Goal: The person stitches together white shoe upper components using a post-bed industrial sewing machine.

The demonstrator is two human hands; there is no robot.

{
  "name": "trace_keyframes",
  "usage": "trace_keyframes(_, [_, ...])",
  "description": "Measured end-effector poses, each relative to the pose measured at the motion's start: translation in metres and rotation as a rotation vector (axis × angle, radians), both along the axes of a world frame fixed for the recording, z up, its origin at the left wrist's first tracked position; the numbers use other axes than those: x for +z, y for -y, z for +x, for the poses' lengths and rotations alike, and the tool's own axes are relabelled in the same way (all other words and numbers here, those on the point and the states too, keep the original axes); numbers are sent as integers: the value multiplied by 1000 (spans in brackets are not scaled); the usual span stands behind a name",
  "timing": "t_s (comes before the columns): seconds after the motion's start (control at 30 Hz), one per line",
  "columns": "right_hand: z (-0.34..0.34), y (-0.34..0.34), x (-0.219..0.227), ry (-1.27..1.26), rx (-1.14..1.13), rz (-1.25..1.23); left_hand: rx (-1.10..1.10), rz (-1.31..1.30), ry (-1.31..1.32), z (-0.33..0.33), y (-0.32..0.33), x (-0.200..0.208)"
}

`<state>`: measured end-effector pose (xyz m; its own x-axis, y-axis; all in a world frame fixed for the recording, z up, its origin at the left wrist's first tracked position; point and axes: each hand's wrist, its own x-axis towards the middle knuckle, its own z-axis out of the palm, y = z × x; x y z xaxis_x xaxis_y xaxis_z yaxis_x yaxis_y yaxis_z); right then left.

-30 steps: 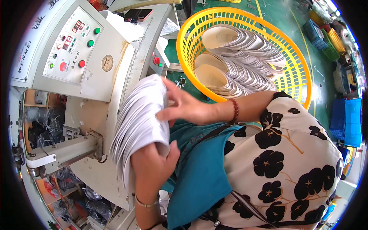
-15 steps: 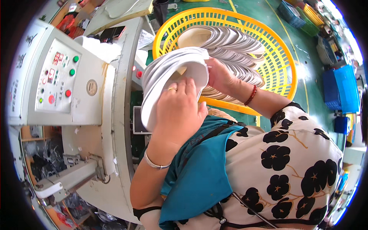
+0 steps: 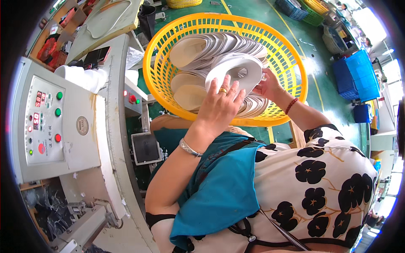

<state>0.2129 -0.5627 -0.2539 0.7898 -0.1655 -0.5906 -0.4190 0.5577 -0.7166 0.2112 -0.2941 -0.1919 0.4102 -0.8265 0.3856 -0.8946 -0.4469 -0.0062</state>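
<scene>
Bundle (image 3: 220, 68) of white sheets is over the basket (image 3: 253, 122), in front of the rows (image 3: 185, 50) inside, tilted, curled so there's a hole through its middle. Can't tell if it's touching the rows below; overlap hides that. Left hand (image 3: 219, 102): fingers spread, nearly straight, laid on the near face, not wrapped round it. Reads to me as a flat brace so the loose layers don't fan out. Right hand (image 3: 267, 85): fingers bent onto the far right edge, mostly closed on it; fingertip detail too small to call. Hold on two sides probably keeps the curl in shape. Rows in the basket lie nested, sheet in sheet, likely so they prop each other. Basket sits right at the person's knees, machine (image 3: 80, 145) to the left, so both seem within easy reach. Neither hand is on the machine.
</scene>
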Motion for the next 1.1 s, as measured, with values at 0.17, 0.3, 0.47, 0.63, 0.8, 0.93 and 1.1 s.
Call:
trace_keyframes(0.17, [1,35,-5,-94,-127,-92,-3,-136,-51,7,-5,-4])
trace_keyframes(0.3, [5,69,-27,-205,-248,-107,98,-7,-152,6,-24,-22])
trace_keyframes(0.47, [13,92,-40,-255,-311,5,138,-91,-283,-2,-42,-32])
trace_keyframes(0.63, [10,101,-27,-256,-285,-73,172,-177,-309,-3,-50,-39])
trace_keyframes(0.8, [18,90,-45,-305,-382,-342,169,-230,-325,-6,-49,-39])
trace_keyframes(0.93, [8,76,-27,-369,-252,-501,190,-190,-406,-10,-56,-42])
trace_keyframes(1.1, [6,80,-36,-395,-152,-1537,173,-262,-321,-10,-54,-43])
